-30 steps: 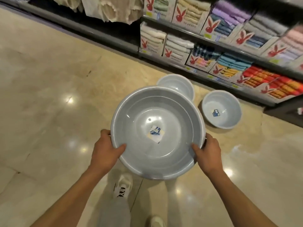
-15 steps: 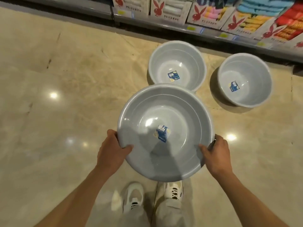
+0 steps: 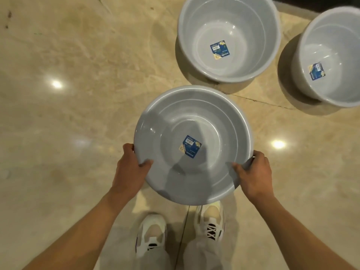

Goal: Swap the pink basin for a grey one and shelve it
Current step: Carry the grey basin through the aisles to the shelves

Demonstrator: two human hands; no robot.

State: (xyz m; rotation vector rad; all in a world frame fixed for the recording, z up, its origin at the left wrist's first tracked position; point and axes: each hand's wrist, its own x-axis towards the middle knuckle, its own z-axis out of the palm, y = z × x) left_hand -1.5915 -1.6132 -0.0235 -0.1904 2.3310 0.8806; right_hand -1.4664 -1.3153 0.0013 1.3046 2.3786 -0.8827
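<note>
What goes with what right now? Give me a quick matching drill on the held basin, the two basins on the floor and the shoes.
Column 1:
1. held grey basin
2. middle floor basin
3. far-right floor basin
4. white shoes

Column 2:
A. cut off by the right edge of the view
B. directly below the held basin, on the tiles
C. gripped at its rim by the left hand and the right hand
D. standing on the floor just beyond the held basin

Pairs: 1-C, 2-D, 3-A, 4-B
</note>
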